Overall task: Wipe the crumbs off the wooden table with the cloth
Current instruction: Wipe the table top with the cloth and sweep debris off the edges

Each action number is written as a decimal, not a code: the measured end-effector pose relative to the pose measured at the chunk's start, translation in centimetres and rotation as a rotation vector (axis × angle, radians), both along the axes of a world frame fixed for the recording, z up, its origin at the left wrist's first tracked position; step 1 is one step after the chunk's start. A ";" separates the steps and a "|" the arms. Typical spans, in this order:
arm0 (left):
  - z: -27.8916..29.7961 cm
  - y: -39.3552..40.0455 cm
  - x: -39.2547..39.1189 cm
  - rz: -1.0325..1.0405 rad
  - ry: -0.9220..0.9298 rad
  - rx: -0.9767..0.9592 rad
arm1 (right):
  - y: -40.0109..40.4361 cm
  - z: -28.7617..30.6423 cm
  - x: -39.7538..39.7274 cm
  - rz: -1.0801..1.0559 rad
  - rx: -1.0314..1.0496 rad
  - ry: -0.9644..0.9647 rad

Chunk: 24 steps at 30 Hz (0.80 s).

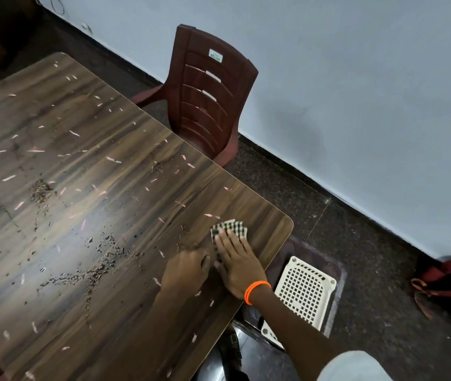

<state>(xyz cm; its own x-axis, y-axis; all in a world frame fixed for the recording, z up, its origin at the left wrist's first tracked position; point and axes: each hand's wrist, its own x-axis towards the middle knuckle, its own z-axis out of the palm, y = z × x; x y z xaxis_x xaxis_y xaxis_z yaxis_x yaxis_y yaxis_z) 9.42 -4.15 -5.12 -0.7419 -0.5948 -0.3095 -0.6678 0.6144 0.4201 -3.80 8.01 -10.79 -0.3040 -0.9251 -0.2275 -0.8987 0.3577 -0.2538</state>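
Observation:
A dark wooden table (86, 171) fills the left of the view, strewn with pale pink scraps and dark crumbs (100, 268). A small folded black-and-white checked cloth (228, 226) lies near the table's right corner. My right hand (236, 264), with an orange band at the wrist, lies flat on the cloth with fingers spread, hiding its near half. My left hand (187, 270) rests beside it on the table with its fingers curled at the cloth's left edge; whether it grips the cloth is not visible.
A brown plastic chair (207, 97) stands at the table's far side against the pale wall. A white perforated basket (302, 292) lies on the dark floor below the table's right corner. A red-brown bag (449, 281) sits at the far right.

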 end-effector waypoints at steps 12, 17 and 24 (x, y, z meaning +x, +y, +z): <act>-0.4 -0.1 1.5 0.013 0.037 0.107 | -4.0 1.2 -9.0 -0.444 0.078 0.009; 0.0 -0.6 1.0 0.035 0.049 0.033 | -5.9 0.7 -3.7 -0.109 0.043 0.004; 0.5 -0.4 -0.1 0.012 0.078 -0.005 | 3.5 -0.1 -2.4 -0.263 0.000 0.040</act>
